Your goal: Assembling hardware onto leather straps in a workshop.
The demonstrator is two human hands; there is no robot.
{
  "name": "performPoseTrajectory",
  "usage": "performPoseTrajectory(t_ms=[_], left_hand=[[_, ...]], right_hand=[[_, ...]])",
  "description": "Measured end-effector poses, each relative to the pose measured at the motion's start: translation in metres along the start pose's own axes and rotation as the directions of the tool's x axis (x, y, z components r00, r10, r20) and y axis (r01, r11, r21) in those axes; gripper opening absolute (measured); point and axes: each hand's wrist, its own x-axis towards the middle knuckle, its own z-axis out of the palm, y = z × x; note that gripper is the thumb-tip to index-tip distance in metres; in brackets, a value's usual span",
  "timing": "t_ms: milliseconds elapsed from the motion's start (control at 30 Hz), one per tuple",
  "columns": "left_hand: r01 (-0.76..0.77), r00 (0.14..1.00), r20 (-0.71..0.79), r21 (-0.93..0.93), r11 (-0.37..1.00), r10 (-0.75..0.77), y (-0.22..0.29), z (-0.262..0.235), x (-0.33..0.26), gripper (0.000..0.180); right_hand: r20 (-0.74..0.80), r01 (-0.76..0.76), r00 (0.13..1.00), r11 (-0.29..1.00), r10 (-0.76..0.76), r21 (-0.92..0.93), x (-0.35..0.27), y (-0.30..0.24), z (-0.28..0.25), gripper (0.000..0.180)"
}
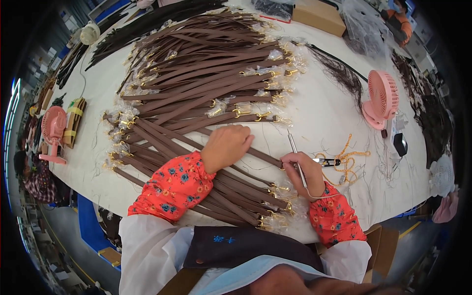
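A thick heap of brown straps [196,78] with gold clasps in clear plastic covers much of the white table. Over one brown strap [265,157] is my left hand [228,145], its fingers curled closed; whether they grip the strap or something smaller is hidden. My right hand [302,174] holds a slim, pale pen-like tool [293,142] with a thin metal tip pointing away from me and a cable at its lower end. The fingertips of that hand are by the right end of the same strap. More straps lie beneath my left forearm.
Thread snips [329,162] lie beside a knotted orange cord [346,162]. Pink fans stand at right [382,96] and left [54,130]. A cardboard box [319,19] and black straps [132,34] are at the back. Another person [400,24] is far right.
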Motion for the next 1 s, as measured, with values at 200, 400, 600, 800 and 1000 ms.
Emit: performPoseTrajectory(t_ms=[200, 400, 600, 800, 1000], left_hand=[[-0.091, 0.953, -0.274, 0.153, 0.984, 0.131, -0.012, -0.013, 0.006, 0.013], [-0.096, 0.995, -0.028, -0.469, 0.878, 0.094, 0.020, -0.001, -0.002, 0.023], [-0.086, 0.979, 0.116, -0.506, 0.858, 0.166, 0.018, 0.002, 0.000, 0.029], [-0.156, 0.944, 0.228, -0.323, 0.933, 0.237, 0.030, -0.004, 0.013, 0.038], [-0.230, 0.950, 0.195, -0.100, 0.968, 0.246, 0.040, 0.007, 0.015, 0.033]], right_hand=[[-0.027, 0.033, 0.999, 0.999, -0.033, -0.012, 0.003, 0.005, 0.001, 0.025], [-0.038, 0.063, 0.997, 0.996, -0.066, -0.067, 0.005, 0.010, -0.001, 0.025], [-0.078, 0.105, 0.990, 0.989, -0.114, -0.106, 0.004, 0.005, -0.003, 0.023], [-0.012, -0.047, 0.999, 0.999, 0.048, 0.016, -0.001, 0.002, -0.009, 0.025], [0.019, -0.102, 0.995, 0.995, 0.102, 0.002, 0.000, 0.002, -0.009, 0.030]])
